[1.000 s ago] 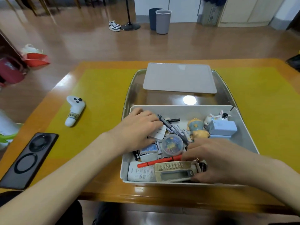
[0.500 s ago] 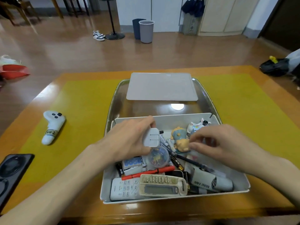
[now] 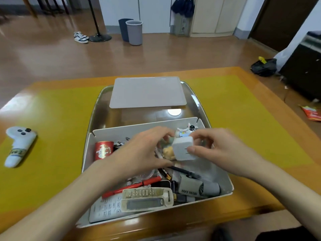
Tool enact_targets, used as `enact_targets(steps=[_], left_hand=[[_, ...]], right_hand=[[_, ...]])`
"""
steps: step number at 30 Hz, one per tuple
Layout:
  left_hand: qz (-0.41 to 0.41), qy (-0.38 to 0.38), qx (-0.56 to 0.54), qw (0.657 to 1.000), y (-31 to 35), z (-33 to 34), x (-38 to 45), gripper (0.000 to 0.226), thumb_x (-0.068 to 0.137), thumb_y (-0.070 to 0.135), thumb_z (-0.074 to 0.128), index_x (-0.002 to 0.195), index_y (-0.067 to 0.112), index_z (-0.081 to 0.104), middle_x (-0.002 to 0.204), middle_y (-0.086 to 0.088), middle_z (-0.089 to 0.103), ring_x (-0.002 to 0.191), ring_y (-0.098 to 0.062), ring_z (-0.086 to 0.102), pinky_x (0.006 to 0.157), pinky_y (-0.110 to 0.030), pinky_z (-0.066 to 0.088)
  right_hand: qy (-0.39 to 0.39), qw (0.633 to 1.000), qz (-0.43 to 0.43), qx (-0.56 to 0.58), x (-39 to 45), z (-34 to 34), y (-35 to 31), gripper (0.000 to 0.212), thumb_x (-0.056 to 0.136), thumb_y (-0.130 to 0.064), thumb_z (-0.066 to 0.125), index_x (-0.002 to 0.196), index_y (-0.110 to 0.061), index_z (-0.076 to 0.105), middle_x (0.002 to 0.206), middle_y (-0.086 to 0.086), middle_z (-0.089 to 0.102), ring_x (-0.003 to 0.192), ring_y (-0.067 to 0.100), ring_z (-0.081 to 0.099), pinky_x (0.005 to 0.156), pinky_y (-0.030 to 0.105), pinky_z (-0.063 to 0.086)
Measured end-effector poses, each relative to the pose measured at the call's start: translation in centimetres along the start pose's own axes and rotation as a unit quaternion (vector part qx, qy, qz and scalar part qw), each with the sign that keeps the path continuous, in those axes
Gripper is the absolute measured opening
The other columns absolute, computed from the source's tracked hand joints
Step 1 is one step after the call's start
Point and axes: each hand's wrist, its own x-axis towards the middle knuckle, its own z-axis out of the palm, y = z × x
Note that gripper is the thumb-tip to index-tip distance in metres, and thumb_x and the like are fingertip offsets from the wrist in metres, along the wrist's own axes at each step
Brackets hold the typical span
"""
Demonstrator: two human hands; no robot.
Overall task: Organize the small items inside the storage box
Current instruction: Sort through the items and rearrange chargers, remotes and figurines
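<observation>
Nearest me, two remotes (image 3: pixel 132 202), a red pen (image 3: pixel 132 186) and a mini fan (image 3: pixel 196 188) lie jumbled in the storage box (image 3: pixel 224 178); I judge sorting barely begun. Above mid-box, right hand (image 3: pixel 224 152) pinches the white charger block (image 3: pixel 183 150); left hand (image 3: pixel 144 152) curls at its far side, grip unclear. Red can (image 3: pixel 103 150) upright at left. Beyond, the lid (image 3: pixel 147 92) on the tray (image 3: pixel 97 108)

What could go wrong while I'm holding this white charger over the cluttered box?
The white charger is only pinched by the right hand, so it could slip onto the figurines just below. The left hand sits among loose pens and batteries; moving it may knock the red can over.
</observation>
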Motion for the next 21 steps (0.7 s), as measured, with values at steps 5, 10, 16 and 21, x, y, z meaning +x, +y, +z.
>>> enact_targets(steps=[5, 10, 16, 21], left_hand=[[-0.044, -0.002, 0.146, 0.988, -2.5, -0.9, -0.9, 0.033, 0.086, 0.052, 0.068, 0.115, 0.04, 0.057, 0.107, 0.025, 0.054, 0.1, -0.002, 0.055, 0.076, -0.023, 0.045], [-0.049, -0.021, 0.179, 0.982, -2.3, -0.2, -1.0, 0.029, 0.091, 0.055, 0.058, 0.116, 0.039, 0.059, 0.115, 0.021, 0.055, 0.104, -0.005, 0.054, 0.077, -0.031, 0.05], [-0.055, -0.026, 0.172, 0.983, -2.5, -0.4, -1.2, 0.03, 0.091, 0.057, 0.056, 0.115, 0.04, 0.06, 0.112, 0.022, 0.055, 0.101, -0.003, 0.055, 0.079, -0.034, 0.054], [-0.057, -0.03, 0.177, 0.982, -2.4, -0.4, -1.3, 0.029, 0.091, 0.057, 0.055, 0.113, 0.04, 0.062, 0.109, 0.022, 0.055, 0.098, -0.002, 0.054, 0.075, -0.032, 0.053]], right_hand=[[-0.014, 0.957, -0.058, -0.285, -1.0, -2.8, 1.2, 0.027, 0.094, -0.054, 0.044, 0.111, -0.037, 0.057, 0.097, -0.019, 0.057, 0.083, 0.003, 0.048, 0.06, 0.033, 0.044], [-0.086, 0.915, -0.108, -0.378, -0.9, -1.8, 1.4, 0.034, 0.093, -0.053, 0.038, 0.111, -0.032, 0.058, 0.106, -0.015, 0.054, 0.106, 0.011, 0.045, 0.061, 0.034, 0.048], [-0.065, 0.897, -0.138, -0.415, 0.0, -0.1, 1.7, 0.033, 0.092, -0.053, 0.04, 0.095, -0.027, 0.06, 0.094, -0.011, 0.059, 0.101, 0.014, 0.047, 0.052, 0.031, 0.04], [0.014, 0.892, -0.152, -0.425, -0.1, 0.5, 1.6, 0.016, 0.08, -0.034, 0.078, 0.074, -0.022, 0.068, 0.084, -0.008, 0.062, 0.083, 0.019, 0.054, 0.044, 0.024, 0.021]])
